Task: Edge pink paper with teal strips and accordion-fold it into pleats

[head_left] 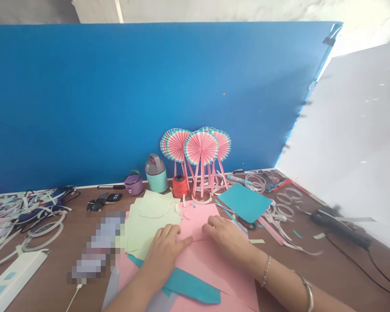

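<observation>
My left hand (pixel 165 249) lies with fingers and thumb spread across the edge of the pale green paper sheets (pixel 139 225), its thumb on a pink paper (pixel 199 216). Curled fingers of my right hand (pixel 225 236) press at a crease in that pink paper, the fingertips partly hidden. More pink paper (pixel 237 277) lies under both hands. A folded teal paper strip (pixel 195 286) rests across it beneath my left wrist. Scissors (pixel 248 224) lie beyond my right hand, partly under a teal sheet (pixel 245 201).
Several round pleated pink paper fans (pixel 201 148) stand on legs at the back. Nearby are a teal jar (pixel 157 180), a red container (pixel 180 187) and a purple pot (pixel 134 184). Paper strips (pixel 29 208) heap left, above a power strip (pixel 16 277). A black glue gun (pixel 341 227) lies right.
</observation>
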A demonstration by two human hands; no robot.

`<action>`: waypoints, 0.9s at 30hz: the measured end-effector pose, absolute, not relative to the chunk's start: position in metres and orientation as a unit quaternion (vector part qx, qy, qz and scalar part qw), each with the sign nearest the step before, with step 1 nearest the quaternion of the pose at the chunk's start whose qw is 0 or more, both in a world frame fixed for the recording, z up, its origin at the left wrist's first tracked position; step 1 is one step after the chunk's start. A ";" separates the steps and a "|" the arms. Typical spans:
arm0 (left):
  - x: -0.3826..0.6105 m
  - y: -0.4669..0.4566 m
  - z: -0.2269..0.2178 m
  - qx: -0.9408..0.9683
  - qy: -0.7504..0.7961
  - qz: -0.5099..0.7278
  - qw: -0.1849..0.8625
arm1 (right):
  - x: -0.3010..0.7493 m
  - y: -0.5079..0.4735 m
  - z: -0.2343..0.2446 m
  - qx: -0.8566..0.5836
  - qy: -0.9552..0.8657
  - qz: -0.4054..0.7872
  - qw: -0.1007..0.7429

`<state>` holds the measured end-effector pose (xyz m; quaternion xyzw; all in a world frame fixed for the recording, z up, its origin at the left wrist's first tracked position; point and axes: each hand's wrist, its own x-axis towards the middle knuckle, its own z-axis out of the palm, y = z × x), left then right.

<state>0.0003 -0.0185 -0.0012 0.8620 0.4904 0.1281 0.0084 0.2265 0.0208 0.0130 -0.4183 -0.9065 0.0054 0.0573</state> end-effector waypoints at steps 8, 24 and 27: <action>-0.001 -0.018 0.004 0.859 0.499 0.118 0.001 | 0.217 0.013 0.004 -0.350 -0.935 -0.050 0.037; -0.034 -0.015 0.014 0.732 0.637 0.239 -0.023 | 0.240 0.022 0.005 -0.394 -0.915 -0.001 0.084; -0.028 -0.018 0.013 0.742 0.607 0.279 0.055 | 0.239 0.023 0.006 -0.377 -0.898 0.079 0.211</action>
